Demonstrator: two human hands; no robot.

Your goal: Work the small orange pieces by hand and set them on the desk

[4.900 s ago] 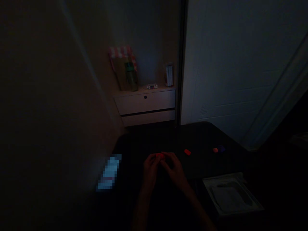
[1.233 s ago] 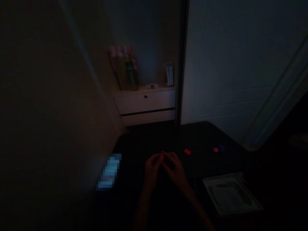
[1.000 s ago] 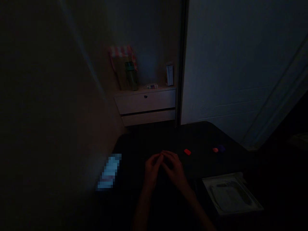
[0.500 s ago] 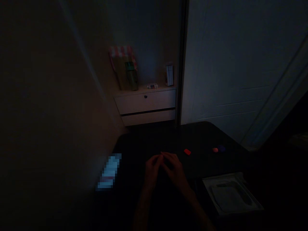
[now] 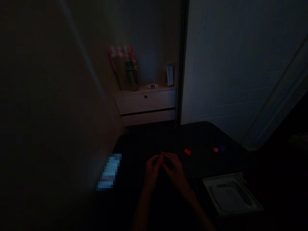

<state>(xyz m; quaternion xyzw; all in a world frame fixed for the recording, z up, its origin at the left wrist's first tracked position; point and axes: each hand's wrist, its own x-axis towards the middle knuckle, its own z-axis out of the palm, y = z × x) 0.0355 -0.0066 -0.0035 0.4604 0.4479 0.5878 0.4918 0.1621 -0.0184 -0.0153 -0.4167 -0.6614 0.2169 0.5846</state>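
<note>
The scene is very dark. My left hand [image 5: 151, 170] and my right hand [image 5: 173, 170] meet over a black table [image 5: 204, 134], fingertips pinched together. What sits between the fingers is hidden in the dark. A small red piece [image 5: 187, 152] lies on the table just right of my right hand. Farther right rest a small pink piece [image 5: 215, 149] and a purple piece [image 5: 221, 149], side by side.
A pale open box or tray [image 5: 231, 195] lies at the table's front right. A glowing blurred rectangle [image 5: 109, 172] sits at the left edge. Behind stands a white drawer unit [image 5: 146, 104] with a green bottle [image 5: 131, 77] and a checked bag [image 5: 121, 53].
About five seconds ago a red piece showed between my fingertips; now no red is visible there. Both hands have stayed in the same spot, only the fingers shifting slightly.
</note>
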